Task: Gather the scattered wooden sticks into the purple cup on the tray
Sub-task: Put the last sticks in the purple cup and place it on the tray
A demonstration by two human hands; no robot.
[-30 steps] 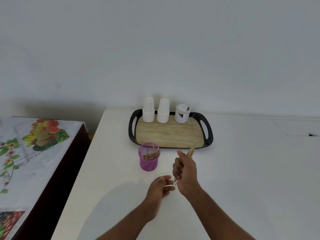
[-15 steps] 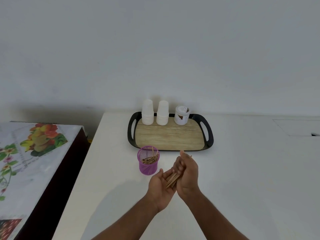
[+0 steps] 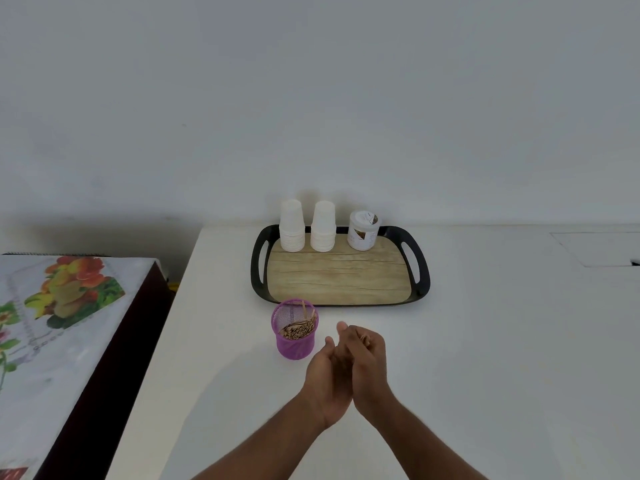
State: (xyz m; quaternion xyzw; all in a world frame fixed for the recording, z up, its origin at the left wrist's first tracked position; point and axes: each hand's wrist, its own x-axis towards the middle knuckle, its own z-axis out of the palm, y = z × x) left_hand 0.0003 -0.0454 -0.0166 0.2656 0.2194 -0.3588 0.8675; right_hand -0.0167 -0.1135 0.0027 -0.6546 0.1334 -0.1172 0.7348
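The purple mesh cup (image 3: 295, 333) stands on the white table just in front of the tray (image 3: 420, 271), not on it, and holds several wooden sticks (image 3: 298, 329). My left hand (image 3: 327, 379) and my right hand (image 3: 367, 363) are pressed together palm to palm, right of the cup. A bundle of wooden sticks is enclosed between them; only a few stick tips (image 3: 364, 338) show at the top of my right hand.
Two stacks of white cups (image 3: 292, 226) (image 3: 323, 226) and a white jar (image 3: 362, 231) stand along the tray's back edge. A lower table with a fruit-print cloth (image 3: 52, 306) lies to the left, past a dark gap.
The sticks stood up out of my right fist; my left hand then came under them, and now both hands have closed together around the bundle.
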